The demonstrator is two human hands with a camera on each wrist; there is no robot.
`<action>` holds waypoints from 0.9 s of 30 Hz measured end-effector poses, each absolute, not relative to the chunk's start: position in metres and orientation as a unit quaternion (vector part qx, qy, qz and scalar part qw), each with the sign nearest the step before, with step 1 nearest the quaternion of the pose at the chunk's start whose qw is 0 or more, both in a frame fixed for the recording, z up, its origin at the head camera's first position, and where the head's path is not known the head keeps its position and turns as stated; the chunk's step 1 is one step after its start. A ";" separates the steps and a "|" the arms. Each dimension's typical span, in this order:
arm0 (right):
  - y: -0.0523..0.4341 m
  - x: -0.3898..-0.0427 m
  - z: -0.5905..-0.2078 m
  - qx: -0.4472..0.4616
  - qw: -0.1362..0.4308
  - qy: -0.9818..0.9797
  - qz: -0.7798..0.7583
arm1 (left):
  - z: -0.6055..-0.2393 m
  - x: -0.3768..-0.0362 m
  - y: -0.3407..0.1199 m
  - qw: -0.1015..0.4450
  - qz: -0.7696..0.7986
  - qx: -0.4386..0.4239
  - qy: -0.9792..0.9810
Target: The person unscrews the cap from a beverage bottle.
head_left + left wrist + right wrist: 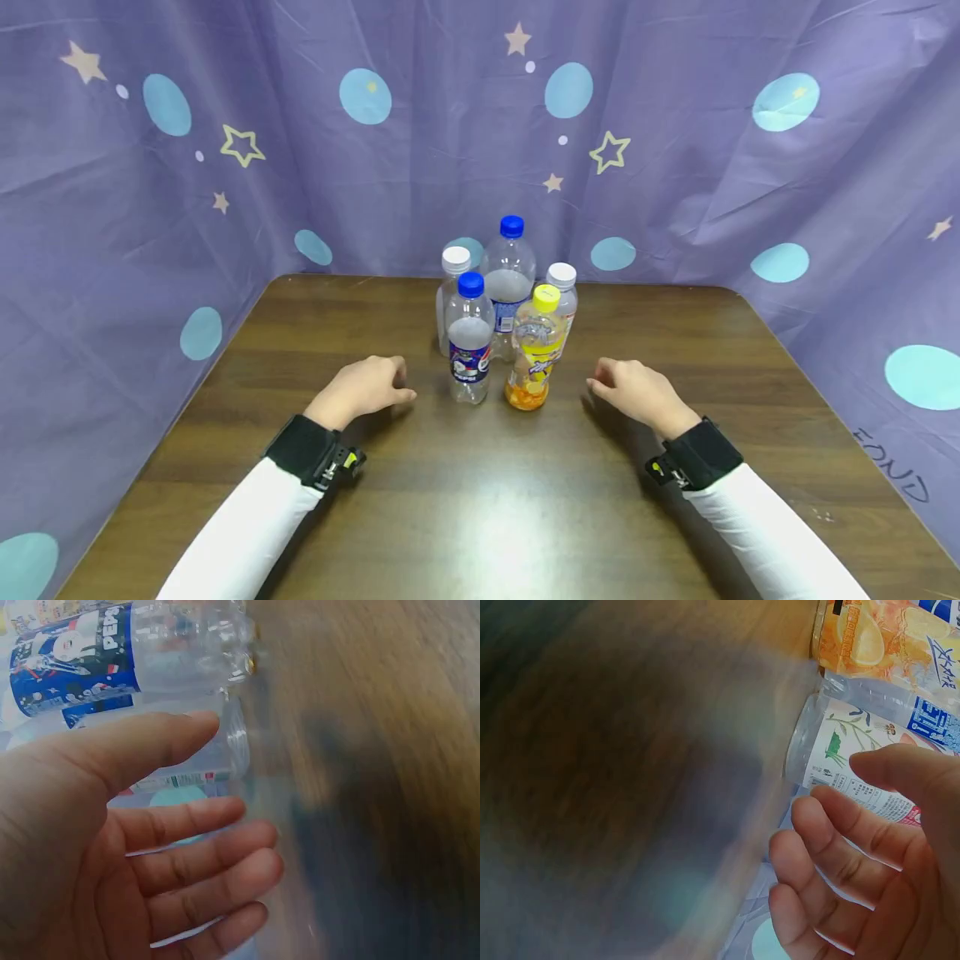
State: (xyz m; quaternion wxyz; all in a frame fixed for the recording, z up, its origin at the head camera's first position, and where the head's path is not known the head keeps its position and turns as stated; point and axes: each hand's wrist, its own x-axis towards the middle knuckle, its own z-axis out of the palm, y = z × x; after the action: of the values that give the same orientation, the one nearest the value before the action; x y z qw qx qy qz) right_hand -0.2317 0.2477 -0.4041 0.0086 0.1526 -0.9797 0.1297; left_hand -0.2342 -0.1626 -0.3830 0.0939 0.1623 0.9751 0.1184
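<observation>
Several plastic bottles stand upright in a cluster at the middle of the table. In front are a Pepsi bottle (469, 358) with a blue cap and a yellow-capped bottle (534, 358) with an orange base. Behind them are a tall blue-capped bottle (510, 271) and two white-capped bottles, one at the left (447, 304) and one at the right (570, 304), partly hidden. My left hand (369, 387), fingers relaxed and apart, is left of the Pepsi bottle and holds nothing. On the other side, my right hand (637, 393) hovers right of the yellow-capped bottle, fingers loosely bent round nothing.
The brown wooden table (480, 500) spreads out in front of the bottles. A purple curtain (450, 150) with stars and blue dots hangs behind its far edge and along both sides. Black bands with small cameras sit on both wrists.
</observation>
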 end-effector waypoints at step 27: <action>0.248 -0.234 -0.409 0.148 -0.002 -0.980 0.130 | -0.401 -0.234 -0.070 -0.165 0.476 0.117 0.856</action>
State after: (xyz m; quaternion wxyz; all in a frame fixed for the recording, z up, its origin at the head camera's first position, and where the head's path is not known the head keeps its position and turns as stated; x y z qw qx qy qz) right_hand -0.2341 0.2477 -0.4086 -0.0016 0.1478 -0.9804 0.1300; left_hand -0.2340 -0.0698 -0.4005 -0.1653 0.1174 0.8556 0.4764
